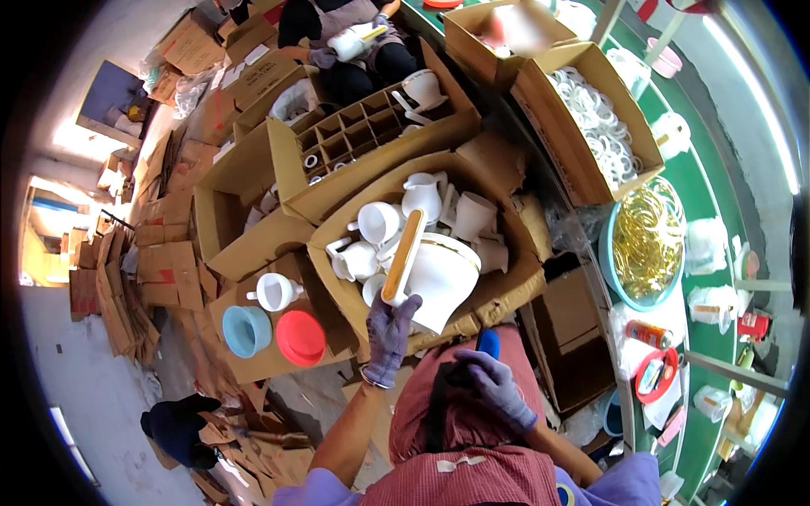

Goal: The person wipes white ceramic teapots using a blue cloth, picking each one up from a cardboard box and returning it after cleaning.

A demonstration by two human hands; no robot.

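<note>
My left hand (390,335), in a purple-grey glove, grips a white plastic pitcher (440,278) by its handle, which has a gold-coloured outer face. A thin gold band runs around the pitcher, held over a large open carton (338,288) of white pitchers and cups. My right hand (497,386), gloved too, rests over my lap around a dark object with a blue end (488,343); what it is cannot be told. Left of the carton, a white two-handled cup (276,292), a light-blue tub (247,332) and a red round container (301,338) stand on cardboard.
A divided carton (380,155) lies ahead, with a seated co-worker (345,38) behind it. At right are a carton of white rings (585,183), a blue basin (605,253) of gold rings and a green conveyor (705,354). Another person (177,430) bends at lower left.
</note>
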